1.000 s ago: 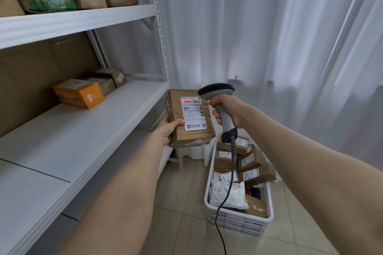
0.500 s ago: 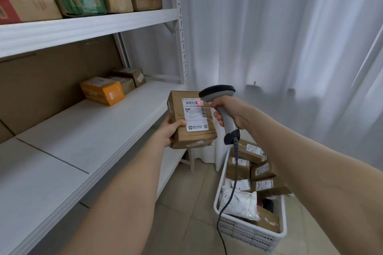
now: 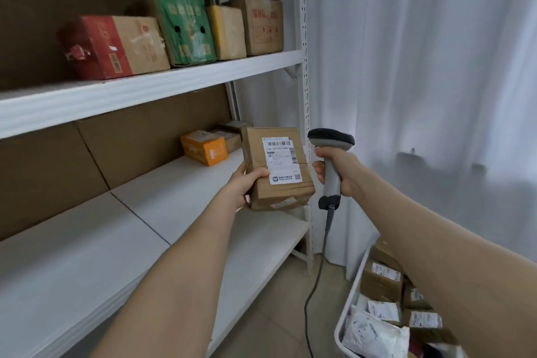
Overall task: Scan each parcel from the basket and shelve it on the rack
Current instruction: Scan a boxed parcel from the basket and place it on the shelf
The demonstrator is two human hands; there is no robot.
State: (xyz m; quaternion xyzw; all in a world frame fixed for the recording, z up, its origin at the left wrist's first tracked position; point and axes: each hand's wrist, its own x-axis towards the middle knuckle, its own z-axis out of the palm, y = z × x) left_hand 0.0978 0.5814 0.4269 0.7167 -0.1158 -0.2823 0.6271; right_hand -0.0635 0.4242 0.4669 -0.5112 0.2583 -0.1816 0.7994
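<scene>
Left hand (image 3: 242,183) grips parcel (image 3: 283,192); right hand (image 3: 341,171) clasps scanner (image 3: 331,141). White rack shelf (image 3: 174,197) lies left of the held parcel, curtain (image 3: 421,67) behind the scanner.

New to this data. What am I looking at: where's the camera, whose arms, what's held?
No robot: these are a person's bare arms, seen from one wide-angle camera worn on the head, looking forward and down. The left hand grips a brown parcel, label facing the camera. The right hand holds a corded barcode scanner beside it. On the left stands a white rack; its middle shelf carries an orange box. At lower right, a white basket holds more parcels.
</scene>
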